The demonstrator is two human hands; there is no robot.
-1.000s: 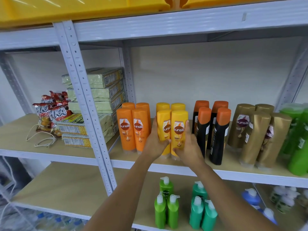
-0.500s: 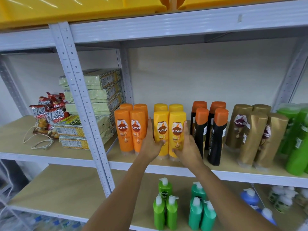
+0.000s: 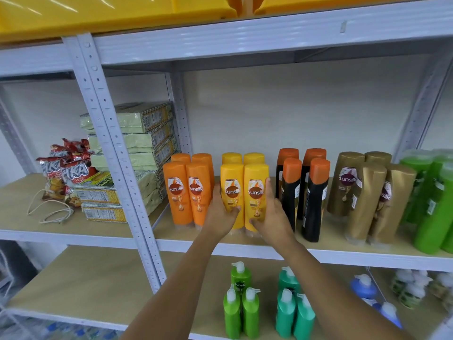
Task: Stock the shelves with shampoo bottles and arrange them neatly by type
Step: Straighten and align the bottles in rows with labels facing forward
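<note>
Yellow bottles (image 3: 244,192) stand on the shelf (image 3: 152,231) between orange bottles (image 3: 188,190) and black ones. I see my left hand (image 3: 221,214) and right hand (image 3: 270,217) clasping the front pair from either side.

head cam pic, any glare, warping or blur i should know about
Head view: white glare streaks on the yellow bins up top; wide-angle bending bows the shelf beam and leans the green bottles at the right edge; yellow bottles between left hand and right hand read sharp, edges softer.
</note>
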